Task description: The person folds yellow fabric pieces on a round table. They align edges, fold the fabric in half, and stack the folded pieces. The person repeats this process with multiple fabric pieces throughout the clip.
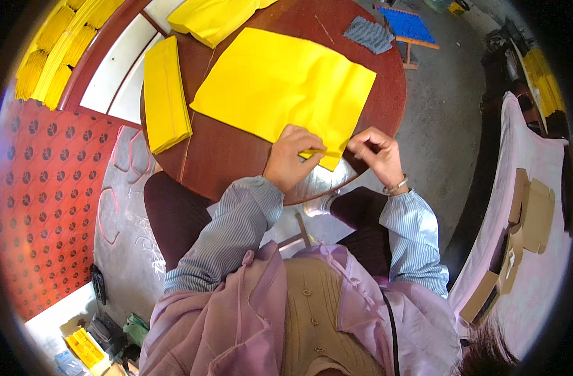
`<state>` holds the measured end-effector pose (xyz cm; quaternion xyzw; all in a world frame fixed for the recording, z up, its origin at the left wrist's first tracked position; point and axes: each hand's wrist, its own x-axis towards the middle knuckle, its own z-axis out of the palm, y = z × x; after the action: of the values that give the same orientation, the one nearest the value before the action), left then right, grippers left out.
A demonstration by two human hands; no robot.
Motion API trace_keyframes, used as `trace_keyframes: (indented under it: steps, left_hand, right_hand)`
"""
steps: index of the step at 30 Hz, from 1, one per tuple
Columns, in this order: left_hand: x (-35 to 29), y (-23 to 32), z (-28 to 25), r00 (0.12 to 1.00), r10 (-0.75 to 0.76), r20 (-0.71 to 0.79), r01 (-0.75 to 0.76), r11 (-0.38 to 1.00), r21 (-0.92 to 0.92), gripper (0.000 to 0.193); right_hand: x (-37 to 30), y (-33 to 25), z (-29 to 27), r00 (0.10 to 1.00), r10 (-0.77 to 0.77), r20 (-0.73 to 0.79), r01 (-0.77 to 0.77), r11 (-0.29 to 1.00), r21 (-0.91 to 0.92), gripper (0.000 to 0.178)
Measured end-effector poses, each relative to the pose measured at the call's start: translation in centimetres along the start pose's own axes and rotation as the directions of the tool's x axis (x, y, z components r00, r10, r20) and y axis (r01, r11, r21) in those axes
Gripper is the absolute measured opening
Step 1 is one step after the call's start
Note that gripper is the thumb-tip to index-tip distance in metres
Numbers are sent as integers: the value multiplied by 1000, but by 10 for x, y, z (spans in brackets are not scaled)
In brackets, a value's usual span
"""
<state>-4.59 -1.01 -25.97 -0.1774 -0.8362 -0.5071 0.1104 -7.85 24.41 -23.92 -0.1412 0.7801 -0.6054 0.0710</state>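
Pinching the near edge of a yellow sheet (280, 84) between thumb and forefinger of the left hand (291, 156), just left of the near corner, with the other left fingers bent over it. Curling the fingers of the right hand (380, 155) just to the right of that corner, with thumb and forefinger close together; cannot tell whether gripping or even touching the sheet's edge there. Spreading out mostly flat ahead of the left fingers, with soft ripples across the middle.

Working over a round, red-brown table (227, 150), with the near rim just behind the fingers. Wearing striped sleeves (233, 210) on both arms and 1 bracelet (397, 187) behind the right fingers.

To the left of the left fingers, on the table, 1 folded yellow bundle (164, 94), long and narrow. Farther ahead, past the sheet, 1 more yellow piece (214, 19), cut off by the view. Ahead of the right fingers, near the far rim, 1 rumpled gray cloth (369, 35). Beyond that, 1 blue-topped stand (407, 25) on the gray floor (449, 100).

Well left of the left fingers, 1 red board (48, 188) with rows of dark marks; farther ahead on that side, yellow stacks (51, 53). Well right of the right fingers, a pale pink cloth (537, 301) under opened cardboard (537, 216).
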Motion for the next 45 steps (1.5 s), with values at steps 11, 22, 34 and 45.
trace_keyframes:
  steps: [11, 22, 34, 45]
  left_hand:
    - [-1, 9, 1, 999, -55, 1, 55, 998, 41, 16]
    - [-5, 4, -11, 1000, 0, -15, 1, 999, 47, 15]
    - [-6, -1, -14, 1000, 19, 3, -19, 1000, -8, 10]
    - [-6, -5, -15, 999, -22, 35, 23, 1000, -16, 11]
  right_hand:
    - [230, 68, -78, 865, -443, -237, -80, 345, -935, 39]
    - [237, 67, -100, 867, -345, -359, -182, 451, -874, 43]
    - [-50, -15, 34, 980, -189, 68, 201, 938, -282, 24]
    - [-32, -7, 40, 937, -330, 116, 350, 886, -304, 17]
